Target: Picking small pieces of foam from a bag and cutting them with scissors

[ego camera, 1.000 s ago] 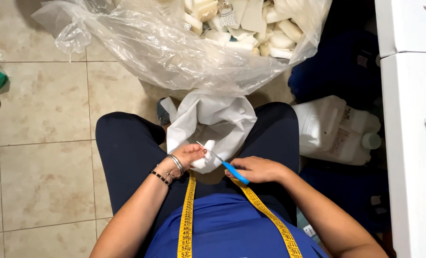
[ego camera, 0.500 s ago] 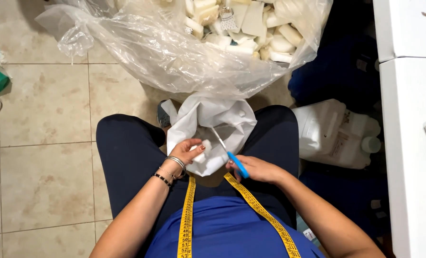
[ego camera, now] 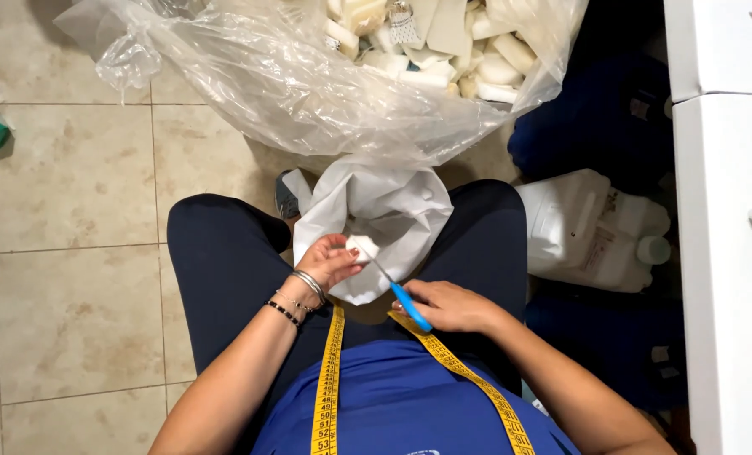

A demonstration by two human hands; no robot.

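White foam piece pinched in your left hand; right hand grips blue-handled blade, mid-trim; next, steady cutting.

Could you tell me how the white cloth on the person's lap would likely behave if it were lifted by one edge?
The white cloth would probably hang limp: it already drapes in soft folds over the knees. It looks thin, so likely light. The left hand pinches it easily, suggesting little stiffness.

Your way forward is blocked by the clear plastic bag of foam pieces; white jugs crowd your right; bare tiled floor lies open to your left.
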